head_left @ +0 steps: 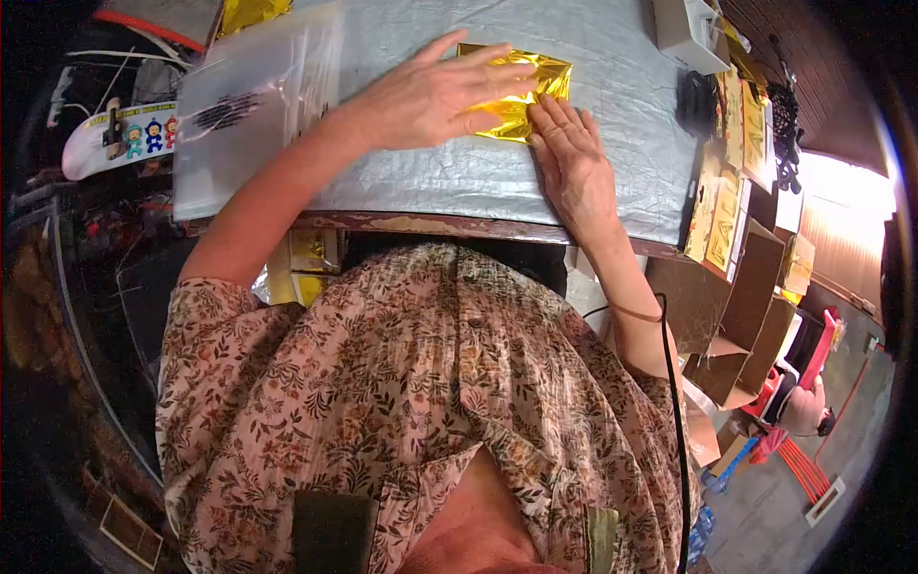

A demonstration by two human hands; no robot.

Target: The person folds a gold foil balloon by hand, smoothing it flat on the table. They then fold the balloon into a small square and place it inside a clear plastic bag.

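A shiny gold foil sheet (pixel 553 73) lies flat on the silvery table cover (pixel 421 182). Across its left part stretches my left hand (pixel 435 98), palm down with fingers spread and slightly blurred. My right hand (pixel 574 158) rests at the foil's lower right corner, its fingers extended and the fingertips on the foil. Neither hand grips anything. Left of my left hand, clear plastic bags (pixel 253 120) with dark print lie at the table's edge.
More gold foil (pixel 253 13) shows at the table's far left. A white box (pixel 690 36) stands at the far right, near printed cardboard boxes (pixel 715 215). A white board with cartoon figures (pixel 88 153) is on the left. Another person (pixel 801 407) is in the background.
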